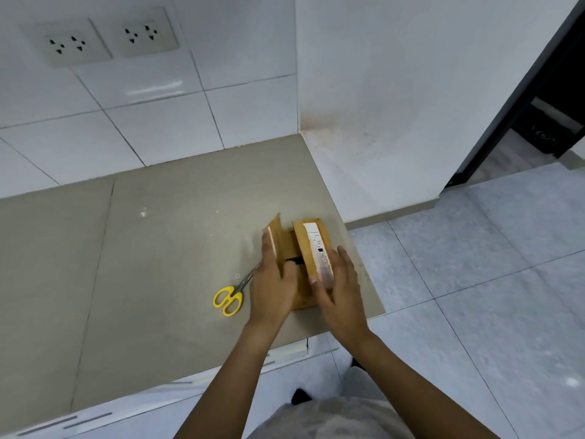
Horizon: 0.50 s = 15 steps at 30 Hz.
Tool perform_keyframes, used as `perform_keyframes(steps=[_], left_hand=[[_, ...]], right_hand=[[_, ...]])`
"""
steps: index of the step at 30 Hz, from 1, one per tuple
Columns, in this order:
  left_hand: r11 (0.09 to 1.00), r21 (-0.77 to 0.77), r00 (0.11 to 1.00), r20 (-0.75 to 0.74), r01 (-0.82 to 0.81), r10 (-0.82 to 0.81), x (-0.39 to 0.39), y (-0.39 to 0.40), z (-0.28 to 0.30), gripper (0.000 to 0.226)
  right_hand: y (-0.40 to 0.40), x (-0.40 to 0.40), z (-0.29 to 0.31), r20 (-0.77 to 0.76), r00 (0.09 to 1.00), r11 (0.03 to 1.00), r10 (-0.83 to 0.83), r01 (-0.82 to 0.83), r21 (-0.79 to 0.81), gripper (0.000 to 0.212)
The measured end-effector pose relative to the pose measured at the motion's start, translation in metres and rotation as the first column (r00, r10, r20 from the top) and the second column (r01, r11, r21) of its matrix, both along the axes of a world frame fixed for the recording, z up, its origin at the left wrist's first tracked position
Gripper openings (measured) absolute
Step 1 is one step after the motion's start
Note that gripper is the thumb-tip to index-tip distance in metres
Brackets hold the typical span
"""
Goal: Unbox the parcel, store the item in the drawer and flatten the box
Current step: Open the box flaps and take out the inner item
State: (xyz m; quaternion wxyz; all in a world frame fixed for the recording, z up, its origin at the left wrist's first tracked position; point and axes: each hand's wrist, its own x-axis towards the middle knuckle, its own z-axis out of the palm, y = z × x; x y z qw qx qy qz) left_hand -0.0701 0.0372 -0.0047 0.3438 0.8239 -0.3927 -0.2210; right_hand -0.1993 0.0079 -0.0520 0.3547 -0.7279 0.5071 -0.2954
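Nearest, the left hand (273, 288) and right hand (340, 289) lie with fingers spread flat on a small cardboard box (305, 264) near the tabletop (158, 248) right edge. Its flaps stand parted; something dark, perhaps the item, shows between them. Yellow-handled scissors (232, 296) lie just left.

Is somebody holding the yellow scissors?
No, the scissors lie alone on the counter, while the left hand and right hand are on the box.

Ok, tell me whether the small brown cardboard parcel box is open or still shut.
Open. The small brown cardboard parcel box has both top flaps parted, left hand and right hand each on a flap; something dark shows between.
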Motion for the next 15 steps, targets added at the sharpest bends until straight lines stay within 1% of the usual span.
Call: perform_keyframes(steps=[2,3,4,5,6,7,8,10,11,12,13,15], left_hand=[[0.992,-0.064,0.976,-0.198,-0.107,0.092,0.012,0.009,0.000,0.061],[0.987,-0.087,0.963,-0.243,-0.137,0.112,0.020,0.015,-0.002,0.062],[0.985,-0.103,0.963,-0.244,-0.140,0.112,0.026,0.022,-0.002,0.065],[0.988,-0.106,0.975,-0.201,-0.114,0.091,0.032,0.027,-0.002,0.071],[0.994,-0.086,0.990,-0.128,-0.065,0.053,0.037,0.031,-0.003,0.077],[0.999,-0.044,0.999,-0.037,-0.010,0.008,0.041,0.033,-0.006,0.082],[0.999,0.028,0.997,0.074,0.032,-0.034,0.045,0.035,-0.010,0.084],[0.984,0.164,0.953,0.281,0.066,-0.111,0.047,0.035,-0.016,0.079],[0.976,0.192,0.933,0.324,0.099,-0.159,0.047,0.034,-0.018,0.074],[0.967,0.209,0.922,0.325,0.144,-0.208,0.046,0.033,-0.020,0.068],[0.957,0.228,0.924,0.294,0.181,-0.245,0.044,0.031,-0.023,0.064],[0.937,0.281,0.946,0.185,0.210,-0.267,0.041,0.027,-0.027,0.068]], right_hand=[[0.002,0.004,0.003,-0.069,0.997,0.998,0.031,-0.035,-0.054,0.082],[0.001,0.005,0.003,-0.111,0.993,0.996,0.042,-0.050,-0.076,0.086],[-0.001,0.005,0.003,-0.145,0.988,0.994,0.049,-0.062,-0.087,0.089],[-0.002,0.005,0.003,-0.163,0.985,0.993,0.053,-0.069,-0.092,0.090],[-0.003,0.004,0.003,-0.156,0.986,0.994,0.050,-0.065,-0.092,0.086],[-0.004,0.003,0.004,-0.118,0.992,0.995,0.038,-0.048,-0.082,0.080],[-0.004,0.002,0.005,-0.048,0.999,0.998,0.019,-0.022,-0.059,0.073],[-0.006,-0.001,0.009,0.148,0.988,0.999,-0.048,0.047,0.012,0.058],[-0.008,-0.003,0.011,0.241,0.965,0.994,-0.104,0.091,0.064,0.050],[-0.010,-0.005,0.013,0.314,0.933,0.982,-0.175,0.141,0.128,0.043],[-0.013,-0.008,0.014,0.361,0.898,0.962,-0.253,0.193,0.195,0.038],[-0.022,-0.014,0.012,0.380,0.836,0.906,-0.396,0.290,0.308,0.034]])
